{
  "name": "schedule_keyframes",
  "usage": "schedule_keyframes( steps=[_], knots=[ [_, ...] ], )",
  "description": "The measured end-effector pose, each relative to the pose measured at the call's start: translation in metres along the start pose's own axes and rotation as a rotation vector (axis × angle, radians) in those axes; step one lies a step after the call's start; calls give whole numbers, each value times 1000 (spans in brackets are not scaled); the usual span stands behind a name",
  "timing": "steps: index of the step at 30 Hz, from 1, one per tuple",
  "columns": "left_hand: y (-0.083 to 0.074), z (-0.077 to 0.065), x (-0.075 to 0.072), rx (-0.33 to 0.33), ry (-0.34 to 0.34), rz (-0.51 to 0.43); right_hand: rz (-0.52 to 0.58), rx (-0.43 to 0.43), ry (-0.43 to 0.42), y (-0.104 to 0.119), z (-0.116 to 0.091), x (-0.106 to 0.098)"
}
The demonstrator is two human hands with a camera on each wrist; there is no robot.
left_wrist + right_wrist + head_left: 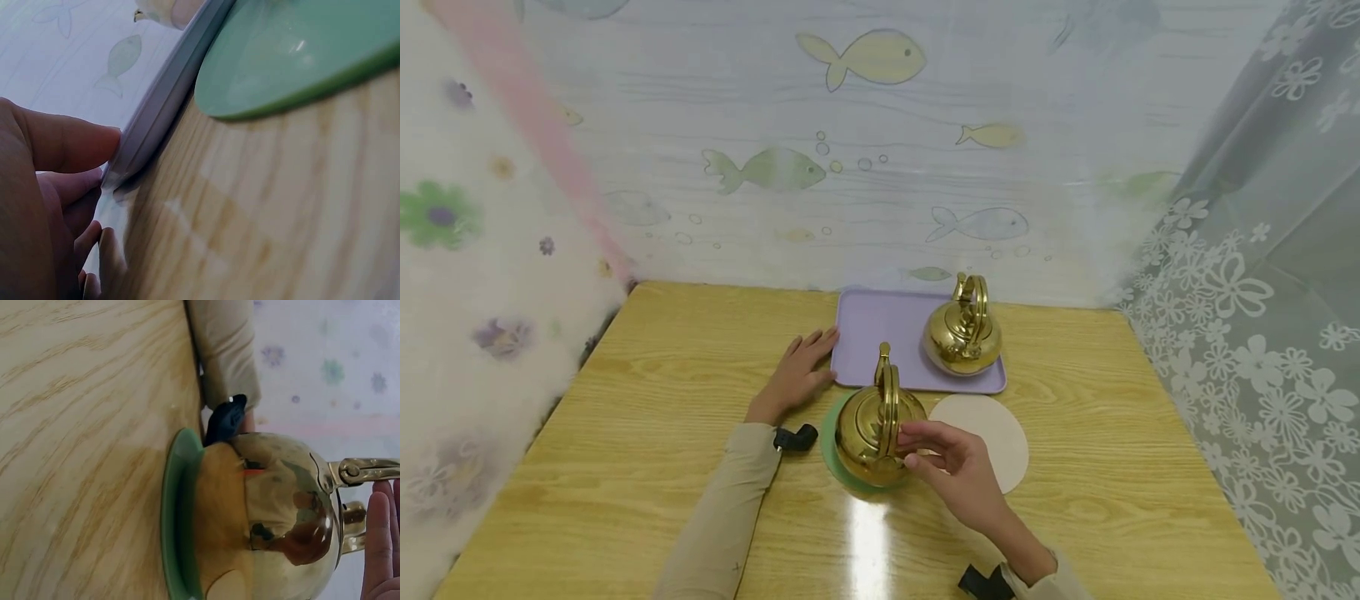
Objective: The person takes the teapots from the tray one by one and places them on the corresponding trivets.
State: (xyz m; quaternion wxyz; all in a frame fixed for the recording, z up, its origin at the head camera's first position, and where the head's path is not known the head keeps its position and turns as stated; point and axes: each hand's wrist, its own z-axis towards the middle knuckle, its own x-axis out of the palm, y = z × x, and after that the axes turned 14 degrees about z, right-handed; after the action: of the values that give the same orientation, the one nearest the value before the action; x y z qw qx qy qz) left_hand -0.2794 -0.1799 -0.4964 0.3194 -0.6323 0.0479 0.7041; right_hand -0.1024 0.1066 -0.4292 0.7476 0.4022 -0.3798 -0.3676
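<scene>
A brass kettle (859, 429) stands upright on a round green mat (828, 442), its spout pointing toward the back. My right hand (955, 467) is at the kettle's raised handle, with its fingers extended beside the handle and not wrapped round it; in the right wrist view the fingers (378, 540) lie right at the handle. At the left edge of a lilac tray (874, 333) my left hand (797, 372) rests, fingers straight, with the thumb (87, 145) against the tray's rim. A second brass kettle (955, 346) stands on the tray's right side.
A round off-white mat (1009, 446) lies right of the green one, just in front of the tray. The wooden table (647, 442) meets a fish-patterned curtain (760, 242) at the back. A lace curtain (1247, 333) hangs along the right.
</scene>
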Motion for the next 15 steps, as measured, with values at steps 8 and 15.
schedule_keyframes(
  steps=[8,15],
  knots=[
    [0,0,-3,-13,20,8,-24,29,-18,-1,-5,-7],
    [0,0,0,-16,33,12,13,-5,-37,-5,-9,-15]
  ],
)
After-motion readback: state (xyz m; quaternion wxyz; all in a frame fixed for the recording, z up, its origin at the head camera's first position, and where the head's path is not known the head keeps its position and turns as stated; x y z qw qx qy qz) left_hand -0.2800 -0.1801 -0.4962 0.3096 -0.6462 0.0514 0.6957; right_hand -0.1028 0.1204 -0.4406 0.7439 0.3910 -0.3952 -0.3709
